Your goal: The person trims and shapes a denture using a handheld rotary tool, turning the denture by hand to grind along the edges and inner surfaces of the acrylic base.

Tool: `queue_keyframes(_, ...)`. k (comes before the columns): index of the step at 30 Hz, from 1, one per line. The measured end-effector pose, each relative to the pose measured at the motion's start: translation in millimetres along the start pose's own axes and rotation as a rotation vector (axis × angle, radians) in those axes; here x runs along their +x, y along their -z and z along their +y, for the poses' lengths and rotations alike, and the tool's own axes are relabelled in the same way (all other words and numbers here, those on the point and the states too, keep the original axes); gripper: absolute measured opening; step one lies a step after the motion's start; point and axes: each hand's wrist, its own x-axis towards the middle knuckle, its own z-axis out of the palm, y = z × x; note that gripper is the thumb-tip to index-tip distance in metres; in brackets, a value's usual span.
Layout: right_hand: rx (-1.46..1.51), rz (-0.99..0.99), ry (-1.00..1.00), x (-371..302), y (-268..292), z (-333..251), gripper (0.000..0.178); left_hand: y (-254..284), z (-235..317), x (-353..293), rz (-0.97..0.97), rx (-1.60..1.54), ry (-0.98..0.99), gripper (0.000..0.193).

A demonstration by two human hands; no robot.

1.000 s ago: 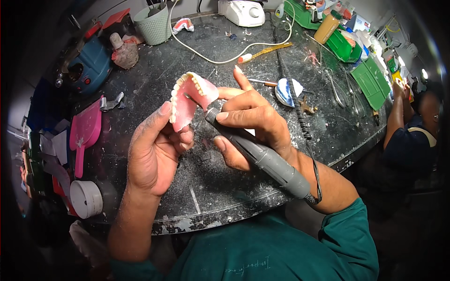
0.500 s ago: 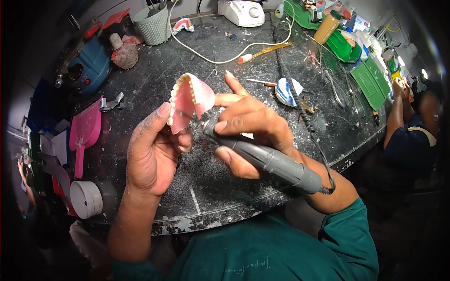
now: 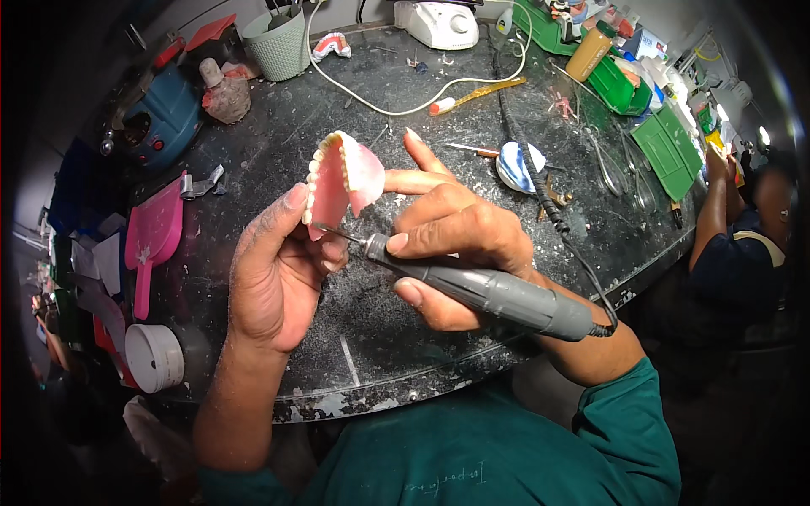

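Observation:
A pink denture (image 3: 364, 173) with a row of cream teeth is held up on its side over the bench. My left hand (image 3: 283, 270) pinches its lower left end between thumb and fingers. In my right hand (image 3: 464, 223) lies a dark grey rotary handpiece (image 3: 498, 295), gripped like a pen, its cord leaving the rear end. The thin metal bur (image 3: 342, 234) at its tip reaches the lower edge of the pink base; whether it touches cannot be made out. One right fingertip rests at the denture's right side, and another finger points up.
Dust coats the black bench (image 3: 405, 354). A pink dustpan (image 3: 156, 228) and a white round tub (image 3: 154, 358) stand left; a white control box (image 3: 437, 25) is behind. To the right lie a knife (image 3: 472, 149), a blue-white bowl (image 3: 516, 166) and green bins (image 3: 620, 84). Another person (image 3: 742, 228) sits far right.
The handpiece has tilted flatter, its rear end rising and shifting right. Its bur now shows against the lower pink edge. My left hand and the denture have barely moved.

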Motion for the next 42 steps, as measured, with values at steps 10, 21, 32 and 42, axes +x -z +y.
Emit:
queue_keyframes(10, 0.032, 0.059, -0.007, -0.8, -5.5, 2.3, 0.038, -0.5, 0.0, 0.5, 0.01, -0.045, 0.01, 0.023)
queue_keyframes(21, 0.037, 0.206, -0.068, -5.4, -11.3, 4.5, 0.034, 0.5, -2.4, 1.5, -0.027, 0.019, -0.02, 0.022)
queue_keyframes(32, 0.061, 0.01, -0.043, -1.2, -2.7, 1.4, 0.036, 5.0, -1.4, 1.5, -0.033, -0.02, -0.004, 0.023)
queue_keyframes(42, 0.066, 0.069, -0.033, -1.3, -7.4, 1.9, 0.036, 0.8, 0.8, 0.3, -0.046, 0.01, -0.02, 0.023)
